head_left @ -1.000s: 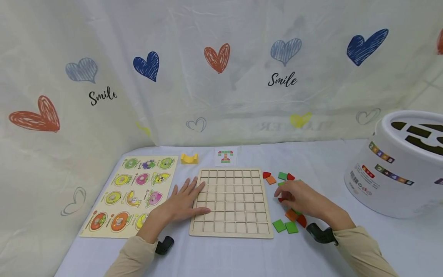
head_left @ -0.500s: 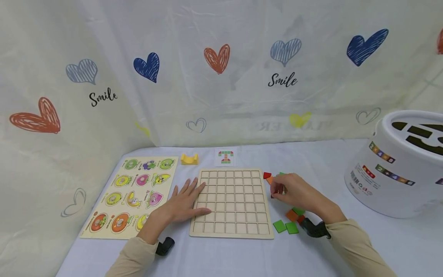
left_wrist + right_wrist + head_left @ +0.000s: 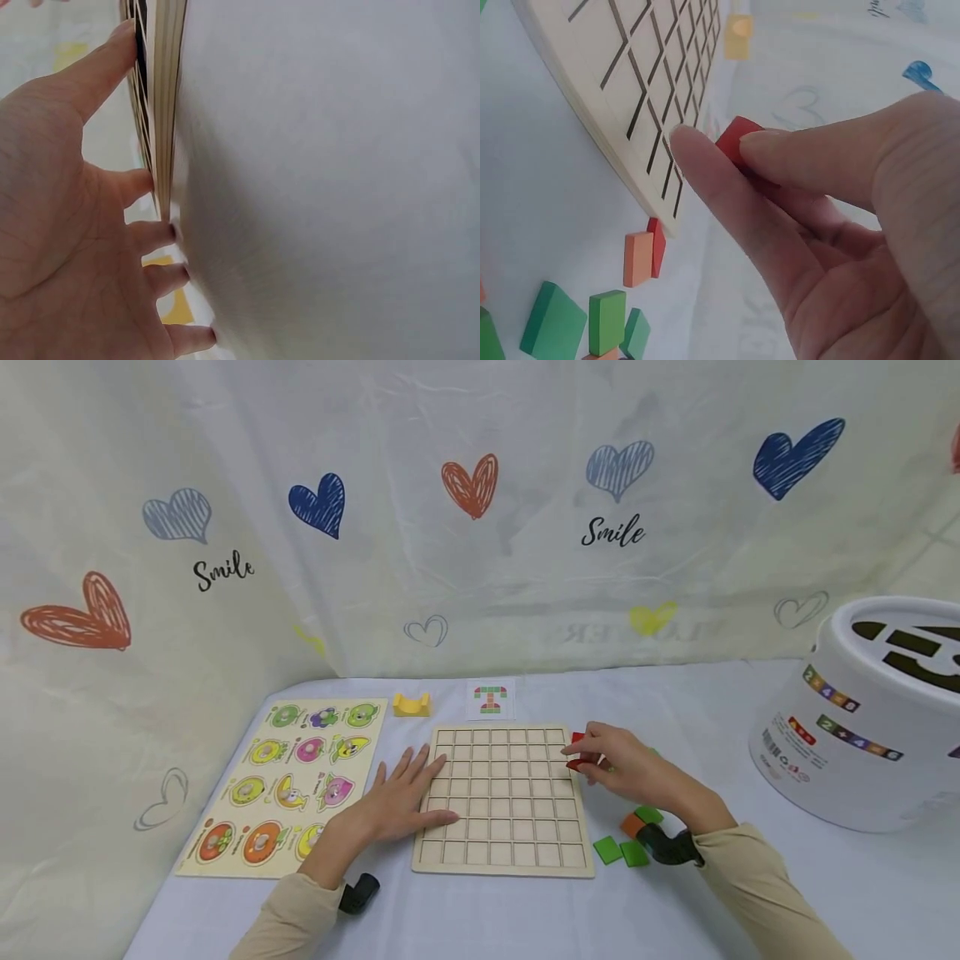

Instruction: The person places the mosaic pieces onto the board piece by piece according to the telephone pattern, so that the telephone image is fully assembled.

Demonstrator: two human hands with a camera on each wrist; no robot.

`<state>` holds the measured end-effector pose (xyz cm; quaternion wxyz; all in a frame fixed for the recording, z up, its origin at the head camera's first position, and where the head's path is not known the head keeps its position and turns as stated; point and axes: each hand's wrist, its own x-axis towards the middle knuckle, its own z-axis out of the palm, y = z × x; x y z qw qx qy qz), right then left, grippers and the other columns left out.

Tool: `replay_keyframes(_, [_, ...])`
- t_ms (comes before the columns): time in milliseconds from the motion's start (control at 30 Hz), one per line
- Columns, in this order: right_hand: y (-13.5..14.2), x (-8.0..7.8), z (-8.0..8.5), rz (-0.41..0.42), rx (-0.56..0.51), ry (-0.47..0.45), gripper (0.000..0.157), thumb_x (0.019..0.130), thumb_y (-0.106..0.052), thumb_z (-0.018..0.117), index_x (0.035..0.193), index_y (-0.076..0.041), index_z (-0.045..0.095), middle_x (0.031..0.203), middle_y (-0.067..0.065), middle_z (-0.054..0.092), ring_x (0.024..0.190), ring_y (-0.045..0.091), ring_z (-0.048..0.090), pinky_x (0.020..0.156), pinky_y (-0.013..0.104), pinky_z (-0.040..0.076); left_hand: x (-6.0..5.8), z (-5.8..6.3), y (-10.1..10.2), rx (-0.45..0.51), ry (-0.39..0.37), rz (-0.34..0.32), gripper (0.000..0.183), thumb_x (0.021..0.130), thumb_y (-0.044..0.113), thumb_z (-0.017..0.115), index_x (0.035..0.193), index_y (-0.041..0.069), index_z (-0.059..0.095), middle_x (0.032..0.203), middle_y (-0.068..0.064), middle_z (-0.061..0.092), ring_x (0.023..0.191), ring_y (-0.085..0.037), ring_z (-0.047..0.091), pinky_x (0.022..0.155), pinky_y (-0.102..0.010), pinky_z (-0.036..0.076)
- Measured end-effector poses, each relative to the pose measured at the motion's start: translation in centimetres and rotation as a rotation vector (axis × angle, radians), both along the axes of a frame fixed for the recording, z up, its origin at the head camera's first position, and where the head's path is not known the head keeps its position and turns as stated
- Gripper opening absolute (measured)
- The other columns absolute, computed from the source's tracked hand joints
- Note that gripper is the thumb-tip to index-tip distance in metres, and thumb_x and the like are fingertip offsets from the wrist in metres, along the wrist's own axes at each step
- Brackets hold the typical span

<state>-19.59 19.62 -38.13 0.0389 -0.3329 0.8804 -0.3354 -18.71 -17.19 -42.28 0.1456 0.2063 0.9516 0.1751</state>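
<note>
red tile in the pinch, two o'clock on the grid board!

and it's the right hand with the grip, thumb and fingertips clamped on that red tile, right by the rim; whether tile and grid board touch, can't tell from here. across at nine o'clock, the left hand lies fingers straight and spread, free of any grip, thumb over the rim.

near the corner between one and two, another red piece sits beside an orange piece. just past three, an orange tile next to a green tile; down at four, a pair of green squares.

up at twelve, a card printed with a coloured t! between ten and eleven, a yellow block. out at nine, the fruit puzzle. well apart, between two and three, stands a white tub, heart-print cloth behind it all.
</note>
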Motion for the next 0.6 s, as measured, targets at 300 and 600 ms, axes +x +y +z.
replay_keyframes(300, [0.1, 0.4, -0.5, -0.031, 0.032, -0.014, 0.014, 0.098, 0.008, 0.065, 0.11, 0.004, 0.071, 0.088, 0.001, 0.046, 0.079, 0.015, 0.074, 0.062, 0.022, 0.049, -0.1, -0.1, 0.1, -0.005, 0.001, 0.0, 0.094, 0.098, 0.062, 0.062, 0.167, 0.011, 0.025, 0.174, -0.019, 0.008, 0.16, -0.042, 0.003, 0.12, -0.074, 0.002])
replay_keyframes(600, [-0.2, -0.5, -1.0, -0.045, -0.019, 0.076, 0.017, 0.089, 0.003, 0.08, 0.096, -0.009, 0.07, 0.089, -0.007, 0.069, 0.08, 0.007, 0.065, 0.073, 0.028, 0.057, -0.2, -0.1, 0.0, -0.009, 0.0, 0.0, 0.094, 0.098, 0.063, 0.061, 0.167, 0.012, 0.025, 0.174, -0.018, 0.008, 0.16, -0.041, 0.003, 0.12, -0.073, 0.002])
